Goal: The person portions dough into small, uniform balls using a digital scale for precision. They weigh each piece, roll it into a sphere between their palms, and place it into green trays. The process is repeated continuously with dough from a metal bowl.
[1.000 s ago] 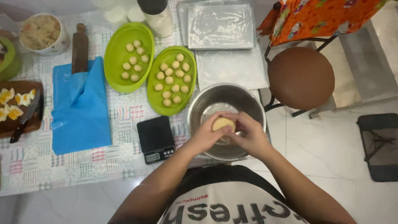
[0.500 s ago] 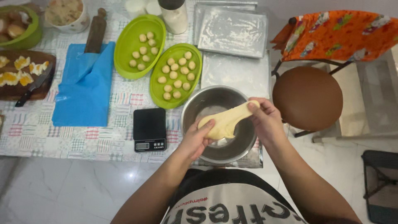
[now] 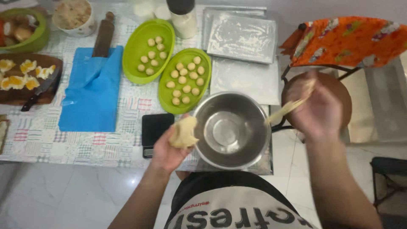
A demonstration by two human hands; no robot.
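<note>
My left hand (image 3: 168,149) holds a pale lump of dough (image 3: 183,131) above the black kitchen scale (image 3: 155,130), just left of the steel bowl (image 3: 231,129). My right hand (image 3: 317,108), blurred, is out past the bowl's right rim and grips a stretched strip of dough (image 3: 288,107) that trails back towards the bowl. The bowl holds nothing but a dusting of flour. Two green oval plates (image 3: 148,46) (image 3: 185,80) behind the bowl carry several small dough balls.
A blue mat (image 3: 91,91) with a rolling pin (image 3: 103,36) lies at left, beside a wooden board (image 3: 25,80) with food and a knife. Foil trays (image 3: 241,38) and a jar (image 3: 183,19) stand at the back. A round brown stool (image 3: 339,91) and an orange-draped chair (image 3: 345,40) are at right.
The dough has torn apart: my hands moved away from each other, the left towards the scale with the lump, the right out past the bowl with a strip.
</note>
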